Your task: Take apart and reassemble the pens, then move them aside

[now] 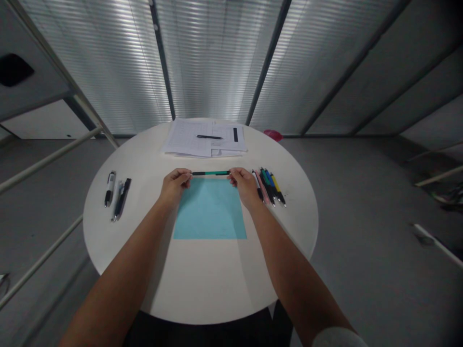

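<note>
A green and black pen (pixel 211 173) lies level between my two hands, near the far edge of a light blue sheet of paper (pixel 210 212). My left hand (pixel 176 182) pinches the pen's black end. At the other end, the green one, my right hand (pixel 243 181) has its fingertips closed on the pen. Just right of that hand is a group of several coloured pens (pixel 268 187), partly behind the wrist. Whether the held pen touches the paper or hangs slightly above it, I cannot tell.
The round white table (pixel 206 289) carries a stack of printed papers (pixel 188 140) at its far side, with a black pen (pixel 210 137) on top. Several more pens (pixel 117 195) lie at the left. Behind the table is a blind-covered glass wall (pixel 213 62); metal rails (pixel 43 255) stand left.
</note>
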A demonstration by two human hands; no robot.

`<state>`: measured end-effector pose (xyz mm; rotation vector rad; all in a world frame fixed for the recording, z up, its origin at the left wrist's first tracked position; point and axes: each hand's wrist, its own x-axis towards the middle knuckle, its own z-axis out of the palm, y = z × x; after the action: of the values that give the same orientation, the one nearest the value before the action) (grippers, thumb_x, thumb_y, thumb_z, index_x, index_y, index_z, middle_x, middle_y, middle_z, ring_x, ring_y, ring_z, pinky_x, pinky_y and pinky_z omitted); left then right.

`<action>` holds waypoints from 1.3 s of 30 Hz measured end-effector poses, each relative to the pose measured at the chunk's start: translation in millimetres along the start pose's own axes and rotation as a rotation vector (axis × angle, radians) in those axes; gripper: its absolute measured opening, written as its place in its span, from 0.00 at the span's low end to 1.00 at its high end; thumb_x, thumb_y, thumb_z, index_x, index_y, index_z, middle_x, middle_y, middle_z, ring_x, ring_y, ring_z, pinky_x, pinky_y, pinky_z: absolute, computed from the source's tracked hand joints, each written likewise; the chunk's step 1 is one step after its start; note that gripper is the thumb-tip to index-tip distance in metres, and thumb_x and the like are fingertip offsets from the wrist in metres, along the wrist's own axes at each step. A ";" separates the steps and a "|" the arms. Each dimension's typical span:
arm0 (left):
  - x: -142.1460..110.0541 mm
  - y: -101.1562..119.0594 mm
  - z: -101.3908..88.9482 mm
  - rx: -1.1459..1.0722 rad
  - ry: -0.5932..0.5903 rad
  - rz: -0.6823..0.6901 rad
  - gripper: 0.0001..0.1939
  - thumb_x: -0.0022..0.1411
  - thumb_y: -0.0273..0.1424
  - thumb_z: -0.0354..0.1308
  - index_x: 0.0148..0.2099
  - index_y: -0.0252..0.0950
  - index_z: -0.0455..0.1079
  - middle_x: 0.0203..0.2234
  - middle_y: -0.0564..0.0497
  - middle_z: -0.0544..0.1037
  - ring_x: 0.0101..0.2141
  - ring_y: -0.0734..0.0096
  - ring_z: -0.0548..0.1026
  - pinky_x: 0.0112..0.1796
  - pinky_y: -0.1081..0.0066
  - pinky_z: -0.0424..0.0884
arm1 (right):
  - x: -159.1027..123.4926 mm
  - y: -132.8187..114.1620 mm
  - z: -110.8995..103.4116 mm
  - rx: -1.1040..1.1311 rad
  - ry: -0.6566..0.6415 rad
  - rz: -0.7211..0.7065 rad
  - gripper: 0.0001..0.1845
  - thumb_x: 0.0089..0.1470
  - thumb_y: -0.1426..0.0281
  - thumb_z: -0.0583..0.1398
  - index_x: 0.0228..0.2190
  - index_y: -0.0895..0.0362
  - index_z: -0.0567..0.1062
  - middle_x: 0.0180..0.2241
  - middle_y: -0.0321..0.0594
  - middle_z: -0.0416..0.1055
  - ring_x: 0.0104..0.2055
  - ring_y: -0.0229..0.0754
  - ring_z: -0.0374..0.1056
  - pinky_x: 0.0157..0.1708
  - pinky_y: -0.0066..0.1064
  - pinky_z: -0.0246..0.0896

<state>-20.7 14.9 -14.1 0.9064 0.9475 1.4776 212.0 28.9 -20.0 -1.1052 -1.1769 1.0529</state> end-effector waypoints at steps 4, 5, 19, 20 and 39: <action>-0.6 0.7 0.4 0.008 -0.009 -0.001 0.08 0.47 0.28 0.65 0.32 0.33 0.74 0.21 0.52 0.73 0.20 0.78 0.67 0.23 0.75 0.60 | -0.1 0.4 -0.2 -0.003 -0.003 0.001 0.15 0.50 0.56 0.61 0.30 0.55 0.75 0.25 0.35 0.73 0.24 0.33 0.63 0.25 0.27 0.56; -0.7 0.8 0.7 0.012 -0.012 0.002 0.07 0.48 0.29 0.65 0.32 0.33 0.73 0.21 0.53 0.72 0.20 0.78 0.67 0.23 0.75 0.60 | -0.1 0.3 -0.2 -0.001 -0.005 0.002 0.15 0.50 0.56 0.61 0.29 0.55 0.75 0.25 0.35 0.73 0.24 0.33 0.62 0.25 0.27 0.55; 0.7 -1.3 -0.1 0.064 -0.015 0.014 0.07 0.51 0.32 0.65 0.31 0.34 0.72 0.21 0.54 0.70 0.21 0.79 0.66 0.24 0.74 0.59 | -0.7 -2.4 1.8 0.057 -0.005 0.034 0.11 0.47 0.62 0.63 0.32 0.55 0.75 0.23 0.33 0.72 0.23 0.33 0.63 0.24 0.26 0.54; 0.6 -1.1 -0.2 0.059 -0.022 0.015 0.07 0.51 0.32 0.65 0.31 0.34 0.72 0.21 0.54 0.70 0.21 0.79 0.66 0.24 0.74 0.59 | -0.9 -2.5 1.9 0.056 -0.004 0.036 0.11 0.47 0.62 0.63 0.32 0.55 0.75 0.23 0.33 0.73 0.23 0.33 0.63 0.24 0.26 0.54; -1.7 4.0 2.8 0.055 -0.020 0.001 0.07 0.48 0.31 0.65 0.31 0.34 0.73 0.21 0.54 0.70 0.20 0.78 0.66 0.24 0.74 0.60 | -3.3 -5.7 2.3 0.055 -0.022 0.045 0.13 0.46 0.61 0.63 0.33 0.55 0.74 0.25 0.33 0.73 0.24 0.33 0.63 0.25 0.27 0.55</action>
<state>-19.5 13.1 -9.4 0.9600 0.9770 1.4465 209.5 25.1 -14.8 -1.0836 -1.1382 1.1277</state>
